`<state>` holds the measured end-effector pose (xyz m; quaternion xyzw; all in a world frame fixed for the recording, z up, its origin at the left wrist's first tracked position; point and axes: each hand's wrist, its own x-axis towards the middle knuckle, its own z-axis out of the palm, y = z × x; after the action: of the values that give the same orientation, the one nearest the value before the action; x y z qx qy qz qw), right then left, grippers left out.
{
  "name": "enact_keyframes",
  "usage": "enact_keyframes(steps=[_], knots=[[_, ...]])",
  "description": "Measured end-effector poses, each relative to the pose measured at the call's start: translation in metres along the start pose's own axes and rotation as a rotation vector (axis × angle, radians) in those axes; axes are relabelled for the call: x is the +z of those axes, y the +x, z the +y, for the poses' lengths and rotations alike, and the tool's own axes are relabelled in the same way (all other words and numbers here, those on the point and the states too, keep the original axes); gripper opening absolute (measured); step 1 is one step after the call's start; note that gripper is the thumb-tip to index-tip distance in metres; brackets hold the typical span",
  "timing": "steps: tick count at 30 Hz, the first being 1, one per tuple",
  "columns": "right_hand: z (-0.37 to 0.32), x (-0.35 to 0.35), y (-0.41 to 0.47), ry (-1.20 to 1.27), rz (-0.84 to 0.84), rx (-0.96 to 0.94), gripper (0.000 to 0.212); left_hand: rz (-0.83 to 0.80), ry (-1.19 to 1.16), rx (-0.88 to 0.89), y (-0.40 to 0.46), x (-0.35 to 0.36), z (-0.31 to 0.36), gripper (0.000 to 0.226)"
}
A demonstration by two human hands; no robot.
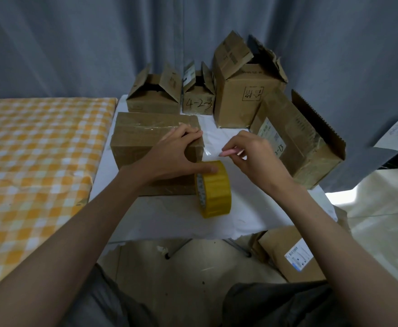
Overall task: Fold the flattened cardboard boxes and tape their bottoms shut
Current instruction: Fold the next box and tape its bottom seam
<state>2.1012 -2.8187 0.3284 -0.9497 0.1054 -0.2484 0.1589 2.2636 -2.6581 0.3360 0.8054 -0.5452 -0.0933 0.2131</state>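
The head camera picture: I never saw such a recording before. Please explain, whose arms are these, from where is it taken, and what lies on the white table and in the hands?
There is no machine here. The arms belong to a person wearing a camera on the head, so you look forward and down, as that person does.

On the white table lies a closed cardboard box with clear tape along its top. The left hand rests on its right end, with the thumb on a yellow tape roll standing on edge beside the box. The right hand pinches a small pink tool, perhaps a cutter, at the clear tape strip stretched from the box.

Behind stand three boxes with open flaps; a fourth lies tipped on the right. The checked cloth on the left covers another surface.
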Motion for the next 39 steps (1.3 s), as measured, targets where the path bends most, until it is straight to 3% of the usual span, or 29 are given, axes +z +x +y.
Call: enact_keyframes(steps=[5,13,15,17,19,21,28,31,33,36,39], knots=[[0.024,0.015,-0.021,-0.187,-0.076,0.307,0.019,0.004,-0.017,-0.010,-0.001,0.000,0.002,0.108],[0.028,0.026,-0.022,-0.070,-0.355,0.459,0.040,-0.018,-0.005,-0.040,0.001,0.000,0.001,0.112],[0.014,0.018,-0.010,0.071,-0.210,0.487,0.026,-0.016,0.002,-0.042,0.001,0.001,0.001,0.112],[-0.005,0.008,0.000,0.438,-0.112,0.661,0.018,-0.009,0.006,-0.040,0.001,0.001,0.001,0.112],[-0.021,0.002,0.008,0.689,-0.250,0.839,0.030,0.003,0.010,-0.031,0.001,0.002,0.000,0.113],[-0.031,0.002,0.013,0.739,-0.371,0.925,0.037,0.008,0.016,-0.031,0.001,0.002,0.001,0.112],[-0.036,0.012,0.019,0.984,-0.338,1.090,0.028,0.016,0.017,-0.016,-0.001,0.002,0.003,0.110],[-0.037,0.011,0.017,0.988,-0.353,1.143,0.050,0.022,0.014,-0.013,-0.002,0.003,0.002,0.110],[-0.039,0.011,0.015,0.948,-0.394,1.173,0.062,0.048,0.003,0.001,0.000,0.004,0.000,0.098],[-0.039,0.011,0.008,0.996,-0.354,1.191,0.033,0.123,-0.049,0.047,0.004,0.006,-0.006,0.059],[-0.035,0.011,-0.004,1.111,-0.272,1.171,0.033,0.218,-0.020,0.086,0.010,0.009,-0.011,0.043]])
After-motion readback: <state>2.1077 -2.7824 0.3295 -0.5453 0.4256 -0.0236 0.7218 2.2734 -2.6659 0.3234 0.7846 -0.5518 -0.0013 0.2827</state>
